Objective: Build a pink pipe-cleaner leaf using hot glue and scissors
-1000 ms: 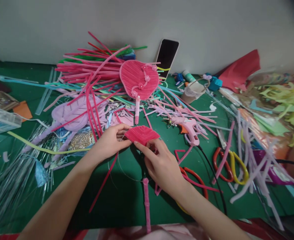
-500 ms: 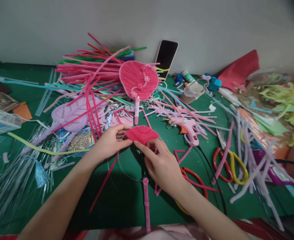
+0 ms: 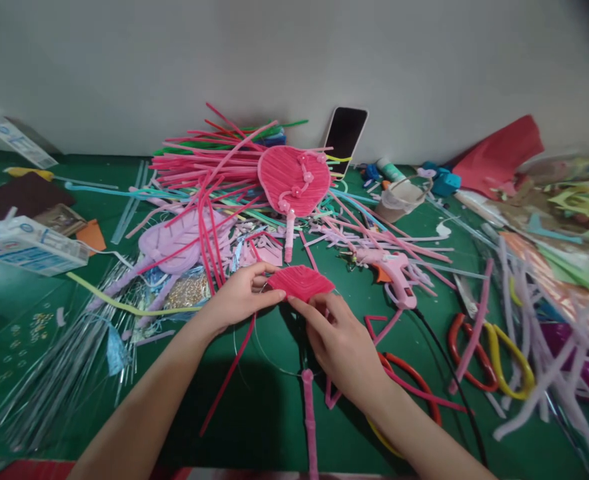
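A deep-pink, fan-shaped piece made of rows of pipe cleaner (image 3: 301, 280) is held up between both hands over the green table. My left hand (image 3: 241, 297) pinches its left end, thumb along the lower edge. My right hand (image 3: 344, 343) grips the lower right side, its fingers curled. Below hangs a thin wire loop (image 3: 269, 360), which meets the top of a pink wrapped stick (image 3: 310, 417). Beyond the hands rests a finished pink round fan (image 3: 287, 177) with small flower beads and a wrapped handle. Some of the wire is hidden by my right hand.
A pink glue gun (image 3: 399, 277) lies right of the hands, its black cord running forward. Scissors (image 3: 511, 363) with red and yellow handles lie farther right. A phone (image 3: 347, 140) leans on the wall. Pink pipe cleaners (image 3: 199, 160) and a lilac leaf-shaped piece (image 3: 169, 240) lie left.
The camera view has turned a little left and up, so everything sits farther right and lower. Both hands keep hold of the pink piece, with barely any change in grip.
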`<state>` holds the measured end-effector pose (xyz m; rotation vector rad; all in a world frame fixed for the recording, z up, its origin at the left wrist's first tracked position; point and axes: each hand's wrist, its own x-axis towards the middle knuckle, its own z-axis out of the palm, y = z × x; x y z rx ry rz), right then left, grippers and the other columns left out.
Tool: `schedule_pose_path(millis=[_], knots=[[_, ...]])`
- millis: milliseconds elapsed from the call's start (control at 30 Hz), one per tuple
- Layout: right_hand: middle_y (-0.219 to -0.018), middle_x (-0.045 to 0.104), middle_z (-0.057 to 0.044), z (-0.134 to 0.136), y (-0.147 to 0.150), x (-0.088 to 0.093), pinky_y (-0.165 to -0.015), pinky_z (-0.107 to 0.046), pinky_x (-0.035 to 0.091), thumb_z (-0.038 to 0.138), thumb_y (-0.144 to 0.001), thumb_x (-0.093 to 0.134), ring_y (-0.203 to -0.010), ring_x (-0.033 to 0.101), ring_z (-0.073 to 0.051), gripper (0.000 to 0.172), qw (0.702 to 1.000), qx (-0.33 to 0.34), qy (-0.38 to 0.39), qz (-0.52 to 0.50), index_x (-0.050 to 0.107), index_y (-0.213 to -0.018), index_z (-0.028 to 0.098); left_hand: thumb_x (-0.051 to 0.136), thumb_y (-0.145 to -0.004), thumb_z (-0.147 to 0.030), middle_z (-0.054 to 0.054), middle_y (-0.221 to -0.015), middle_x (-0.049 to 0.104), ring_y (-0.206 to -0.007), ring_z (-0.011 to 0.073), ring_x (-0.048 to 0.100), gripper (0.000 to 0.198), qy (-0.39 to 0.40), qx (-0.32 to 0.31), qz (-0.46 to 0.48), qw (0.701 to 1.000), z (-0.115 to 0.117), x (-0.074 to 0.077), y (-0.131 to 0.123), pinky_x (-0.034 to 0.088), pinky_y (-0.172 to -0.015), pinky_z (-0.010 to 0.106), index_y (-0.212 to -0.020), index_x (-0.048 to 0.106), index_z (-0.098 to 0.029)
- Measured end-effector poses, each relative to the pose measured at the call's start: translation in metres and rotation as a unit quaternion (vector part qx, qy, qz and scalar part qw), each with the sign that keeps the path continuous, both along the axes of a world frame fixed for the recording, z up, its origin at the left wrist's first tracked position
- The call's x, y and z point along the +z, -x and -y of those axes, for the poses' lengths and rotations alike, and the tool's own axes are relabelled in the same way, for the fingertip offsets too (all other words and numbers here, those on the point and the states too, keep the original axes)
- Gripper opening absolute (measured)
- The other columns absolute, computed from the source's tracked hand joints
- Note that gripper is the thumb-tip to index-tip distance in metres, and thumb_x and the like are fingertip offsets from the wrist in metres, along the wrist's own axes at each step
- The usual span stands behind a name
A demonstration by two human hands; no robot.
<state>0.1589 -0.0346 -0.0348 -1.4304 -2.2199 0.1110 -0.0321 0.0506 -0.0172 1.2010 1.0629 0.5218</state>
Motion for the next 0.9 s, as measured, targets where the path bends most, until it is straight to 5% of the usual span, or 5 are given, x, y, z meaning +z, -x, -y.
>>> schedule_pose_path(millis=[233,900], knots=[[-0.098,0.058,-0.011,0.000,0.001,0.002,-0.067,-0.033,0.055,0.004,-0.088,0.048,-0.084,0.056,-0.022,0.048,0.999,0.000,0.006,0.032,0.060,-0.131,0.020,0.076,-0.074,-0.025,0.002,-0.077,0.077,-0.070,0.0173,0.071,0.033,0.007,0.022,-0.009,1.000,-0.001,0.000,-0.003,0.051,-0.066,0.026,-0.103,0.063,-0.017],[-0.097,0.066,-0.009,0.008,-0.011,-0.002,-0.069,-0.031,0.053,0.002,-0.089,0.049,-0.081,0.060,-0.020,0.040,0.999,0.013,-0.021,0.028,0.064,-0.122,0.017,0.079,-0.073,-0.034,0.002,-0.080,0.075,-0.075,0.0175,0.070,0.041,0.001,0.033,-0.028,0.999,0.000,0.005,-0.002,0.052,-0.070,0.027,-0.106,0.062,-0.017]])
